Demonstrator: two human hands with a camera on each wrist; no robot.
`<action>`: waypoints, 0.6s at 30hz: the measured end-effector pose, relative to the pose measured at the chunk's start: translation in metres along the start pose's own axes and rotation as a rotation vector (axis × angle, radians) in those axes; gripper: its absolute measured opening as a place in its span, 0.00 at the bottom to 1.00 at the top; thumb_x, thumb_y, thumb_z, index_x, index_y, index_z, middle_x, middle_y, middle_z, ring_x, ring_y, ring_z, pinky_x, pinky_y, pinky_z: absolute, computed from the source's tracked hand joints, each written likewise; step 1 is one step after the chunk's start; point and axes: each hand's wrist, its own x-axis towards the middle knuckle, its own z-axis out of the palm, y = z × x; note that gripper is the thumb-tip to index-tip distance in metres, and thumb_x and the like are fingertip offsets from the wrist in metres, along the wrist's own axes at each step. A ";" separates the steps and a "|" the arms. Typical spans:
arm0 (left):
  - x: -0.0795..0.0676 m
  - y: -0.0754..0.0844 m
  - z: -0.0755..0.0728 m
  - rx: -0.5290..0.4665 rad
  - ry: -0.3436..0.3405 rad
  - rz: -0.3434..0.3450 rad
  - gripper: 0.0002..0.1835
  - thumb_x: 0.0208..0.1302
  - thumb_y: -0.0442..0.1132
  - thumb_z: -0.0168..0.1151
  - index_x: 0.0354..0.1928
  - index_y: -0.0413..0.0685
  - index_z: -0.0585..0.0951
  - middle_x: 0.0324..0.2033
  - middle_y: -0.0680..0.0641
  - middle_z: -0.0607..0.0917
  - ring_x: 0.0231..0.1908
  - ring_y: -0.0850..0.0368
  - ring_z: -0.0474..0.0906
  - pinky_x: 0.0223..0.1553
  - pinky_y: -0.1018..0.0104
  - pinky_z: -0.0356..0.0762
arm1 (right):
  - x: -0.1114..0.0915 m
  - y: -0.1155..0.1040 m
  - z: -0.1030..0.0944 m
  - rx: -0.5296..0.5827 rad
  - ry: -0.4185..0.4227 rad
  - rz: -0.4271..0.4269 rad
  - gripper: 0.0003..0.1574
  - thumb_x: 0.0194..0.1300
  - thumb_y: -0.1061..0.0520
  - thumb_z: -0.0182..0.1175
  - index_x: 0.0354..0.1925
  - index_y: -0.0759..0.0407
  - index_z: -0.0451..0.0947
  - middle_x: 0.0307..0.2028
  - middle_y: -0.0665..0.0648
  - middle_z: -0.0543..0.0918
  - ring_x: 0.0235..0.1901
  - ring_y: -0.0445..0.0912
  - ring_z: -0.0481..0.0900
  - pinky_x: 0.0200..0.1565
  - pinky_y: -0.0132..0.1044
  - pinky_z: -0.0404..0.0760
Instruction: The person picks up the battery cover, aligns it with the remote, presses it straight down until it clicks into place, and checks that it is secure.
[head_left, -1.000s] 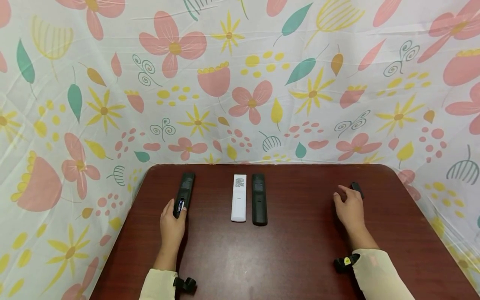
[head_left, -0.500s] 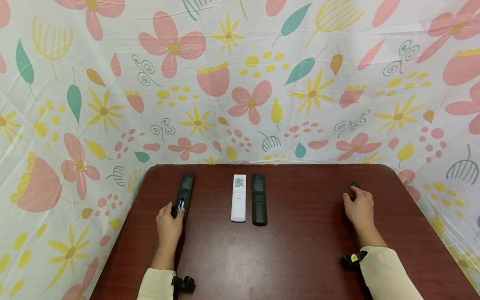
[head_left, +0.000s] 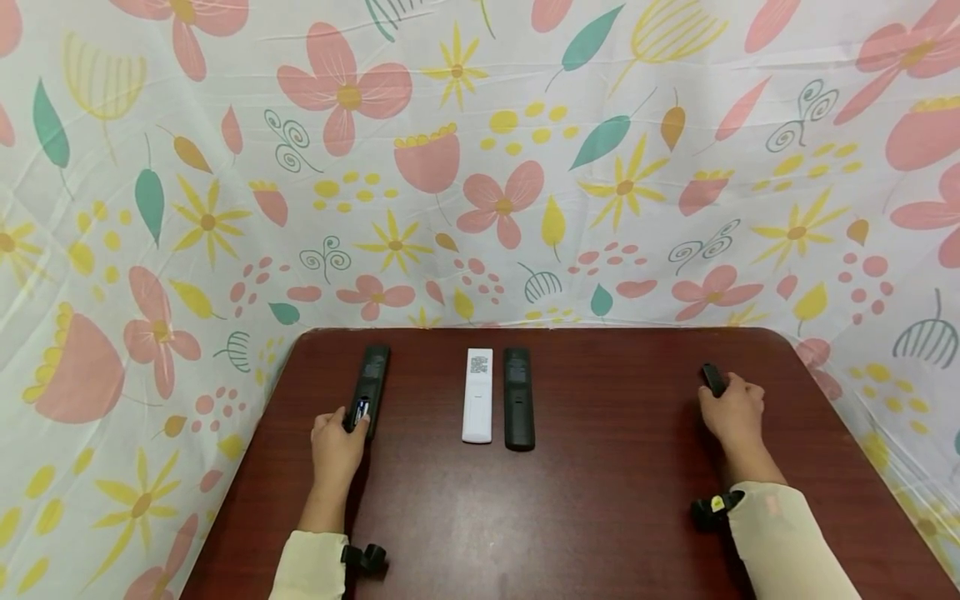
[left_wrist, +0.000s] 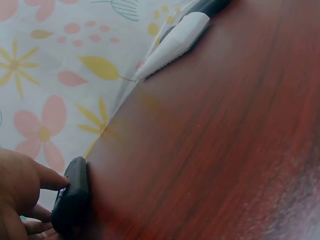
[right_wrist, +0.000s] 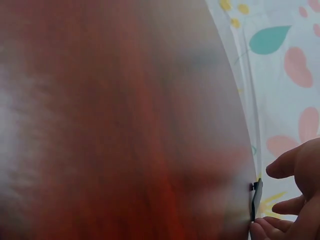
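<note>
My left hand (head_left: 337,450) grips the lower end of a black remote control (head_left: 375,368) lying at the table's left side. Its battery compartment (head_left: 362,408) is uncovered, with batteries showing inside. The thumb presses its near side, as the left wrist view also shows with the black remote's end (left_wrist: 71,207). At the far right, my right hand (head_left: 735,417) is at a small black battery cover (head_left: 712,377). In the right wrist view the thumb stands apart from the thin cover (right_wrist: 257,197), while fingertips (right_wrist: 259,229) are at its lower end.
A white remote control (head_left: 477,400) and another black remote control (head_left: 518,400) lie face down side by side mid-table. Behind the brown table (head_left: 600,500) hangs a floral cloth (head_left: 525,283). Black camera straps sit on both wrists.
My right hand has moved right, over and around to the right side of the battery cover, which shows again. The left hand keeps its hold on the remote control, shifting slightly left.
</note>
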 end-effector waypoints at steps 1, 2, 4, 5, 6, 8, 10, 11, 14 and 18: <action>0.000 0.000 0.000 0.002 -0.004 0.000 0.35 0.70 0.47 0.61 0.67 0.24 0.69 0.59 0.25 0.71 0.60 0.27 0.66 0.60 0.37 0.68 | 0.001 0.001 -0.001 -0.010 -0.008 0.007 0.46 0.77 0.47 0.43 0.75 0.78 0.44 0.69 0.88 0.46 0.66 0.83 0.48 0.62 0.72 0.60; 0.001 0.000 0.000 0.006 -0.005 0.001 0.34 0.70 0.47 0.61 0.66 0.23 0.70 0.59 0.25 0.71 0.60 0.27 0.66 0.60 0.37 0.68 | 0.002 0.001 -0.003 -0.019 -0.016 0.013 0.45 0.77 0.47 0.43 0.75 0.78 0.44 0.69 0.88 0.45 0.66 0.83 0.48 0.62 0.72 0.60; 0.002 -0.001 0.000 0.016 -0.005 0.004 0.34 0.70 0.47 0.62 0.65 0.23 0.72 0.58 0.25 0.71 0.59 0.28 0.67 0.60 0.37 0.69 | 0.003 0.000 -0.005 -0.033 -0.025 0.025 0.45 0.77 0.48 0.42 0.75 0.78 0.44 0.69 0.89 0.45 0.66 0.83 0.47 0.62 0.72 0.60; 0.002 -0.001 0.000 0.020 -0.004 0.005 0.33 0.70 0.47 0.62 0.64 0.23 0.72 0.58 0.26 0.72 0.59 0.28 0.67 0.60 0.38 0.69 | 0.003 -0.001 -0.006 -0.037 -0.028 0.029 0.45 0.77 0.48 0.42 0.75 0.78 0.44 0.69 0.88 0.45 0.66 0.83 0.47 0.61 0.72 0.60; 0.003 -0.001 -0.001 0.025 -0.003 0.007 0.33 0.69 0.47 0.62 0.63 0.23 0.73 0.57 0.26 0.72 0.59 0.28 0.68 0.60 0.38 0.69 | 0.004 -0.002 -0.006 -0.044 -0.026 0.028 0.44 0.77 0.49 0.42 0.75 0.78 0.44 0.69 0.89 0.45 0.66 0.83 0.47 0.62 0.72 0.60; 0.004 -0.001 -0.001 0.032 -0.004 0.010 0.33 0.69 0.47 0.63 0.63 0.23 0.74 0.57 0.26 0.72 0.59 0.29 0.68 0.60 0.38 0.69 | 0.004 -0.003 -0.008 -0.059 -0.026 0.027 0.44 0.77 0.49 0.42 0.75 0.79 0.45 0.68 0.89 0.46 0.66 0.83 0.48 0.62 0.72 0.60; 0.004 -0.001 -0.002 0.041 -0.011 0.012 0.33 0.69 0.47 0.63 0.63 0.23 0.74 0.56 0.26 0.72 0.58 0.29 0.69 0.60 0.39 0.69 | 0.005 -0.004 -0.009 -0.076 -0.029 0.026 0.43 0.77 0.50 0.42 0.74 0.80 0.46 0.67 0.90 0.47 0.65 0.83 0.48 0.62 0.71 0.60; 0.004 -0.001 -0.003 0.045 -0.016 0.013 0.33 0.69 0.47 0.62 0.63 0.23 0.73 0.56 0.26 0.72 0.59 0.29 0.69 0.60 0.39 0.69 | 0.006 -0.005 -0.010 -0.088 -0.031 0.023 0.43 0.77 0.50 0.42 0.73 0.81 0.47 0.66 0.91 0.48 0.65 0.83 0.48 0.61 0.71 0.60; 0.005 0.001 -0.004 0.066 -0.036 0.017 0.33 0.70 0.47 0.62 0.63 0.22 0.73 0.57 0.25 0.72 0.59 0.28 0.68 0.61 0.38 0.69 | 0.008 -0.006 -0.012 -0.129 -0.046 0.022 0.42 0.77 0.50 0.42 0.72 0.83 0.48 0.65 0.92 0.49 0.63 0.84 0.49 0.61 0.71 0.60; 0.005 0.003 -0.006 0.083 -0.059 0.017 0.33 0.70 0.47 0.61 0.63 0.22 0.73 0.57 0.24 0.72 0.59 0.28 0.68 0.61 0.39 0.68 | 0.012 -0.006 -0.013 -0.178 -0.043 0.027 0.41 0.77 0.51 0.42 0.70 0.85 0.51 0.63 0.92 0.52 0.61 0.83 0.53 0.60 0.70 0.61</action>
